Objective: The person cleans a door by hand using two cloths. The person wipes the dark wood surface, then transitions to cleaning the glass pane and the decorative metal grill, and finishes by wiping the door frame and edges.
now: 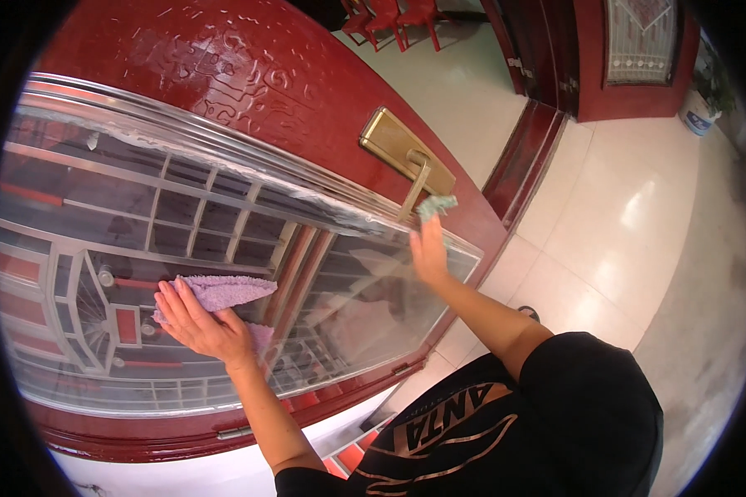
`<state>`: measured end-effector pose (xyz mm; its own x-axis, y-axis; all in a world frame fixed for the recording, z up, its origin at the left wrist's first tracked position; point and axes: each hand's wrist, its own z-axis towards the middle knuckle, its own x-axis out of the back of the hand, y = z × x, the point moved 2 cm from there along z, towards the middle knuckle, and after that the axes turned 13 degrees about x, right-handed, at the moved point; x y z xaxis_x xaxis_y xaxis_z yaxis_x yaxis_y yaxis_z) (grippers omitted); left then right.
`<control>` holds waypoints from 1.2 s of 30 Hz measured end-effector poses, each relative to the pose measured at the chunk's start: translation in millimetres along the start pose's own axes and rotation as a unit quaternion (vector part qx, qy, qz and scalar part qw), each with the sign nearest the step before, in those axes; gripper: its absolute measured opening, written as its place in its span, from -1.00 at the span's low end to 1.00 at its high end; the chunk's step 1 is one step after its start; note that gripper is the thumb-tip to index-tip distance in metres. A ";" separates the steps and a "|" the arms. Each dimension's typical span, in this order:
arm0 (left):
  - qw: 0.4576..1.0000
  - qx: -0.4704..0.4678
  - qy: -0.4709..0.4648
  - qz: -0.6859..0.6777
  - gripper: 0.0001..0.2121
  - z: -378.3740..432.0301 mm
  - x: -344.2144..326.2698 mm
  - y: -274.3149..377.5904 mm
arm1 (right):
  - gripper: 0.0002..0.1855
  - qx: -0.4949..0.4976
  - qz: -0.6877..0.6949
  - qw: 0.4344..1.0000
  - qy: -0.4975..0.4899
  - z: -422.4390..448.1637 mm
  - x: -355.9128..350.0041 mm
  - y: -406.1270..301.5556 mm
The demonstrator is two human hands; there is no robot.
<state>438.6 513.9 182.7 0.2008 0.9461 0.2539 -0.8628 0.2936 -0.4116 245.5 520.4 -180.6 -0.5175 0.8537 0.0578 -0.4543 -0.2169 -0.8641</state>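
Note:
My left hand [199, 326] lies fairly flat on a folded purple terry cloth [230, 293], against the glass panel [360, 286] of a red door [248, 68]. One end of the cloth sticks out past the fingers, and another fold shows below the wrist. A crumpled pale green cloth [436, 207] is at the fingertips of my right hand [431, 251], just below the brass lever handle [416, 180]. That hand is over the panel's edge; whether it touches the door is hard to tell. Decorative metal bars [189, 205] show in the glass.
Hinges [234, 433] sit along the door's lower edge in the picture. To the right are a red threshold [522, 155], a tiled floor [603, 223] and a second red door leaf [634, 99]. Beyond stand red chairs [385, 18] and a plant in a white bucket [699, 115].

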 end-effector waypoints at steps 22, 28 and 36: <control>1.000 -0.012 0.006 0.008 -0.55 -0.4 -2.9 -1.6 | -0.25 -0.185 0.077 0.979 0.027 69.1 32.7 67.2; 1.000 -0.010 0.009 0.016 -0.54 -4.1 -1.2 -1.9 | -0.30 0.011 0.086 0.996 -0.006 100.1 45.8 6.8; 1.000 -0.008 0.012 0.009 -0.52 1.2 -3.1 1.8 | -0.37 -0.075 0.054 0.996 0.016 87.2 50.6 61.6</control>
<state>435.9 511.3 182.2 0.1973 0.9539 0.2260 -0.8589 0.2793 -0.4292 128.1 508.9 -187.3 -0.5327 0.8446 -0.0539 -0.2821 -0.2373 -0.9296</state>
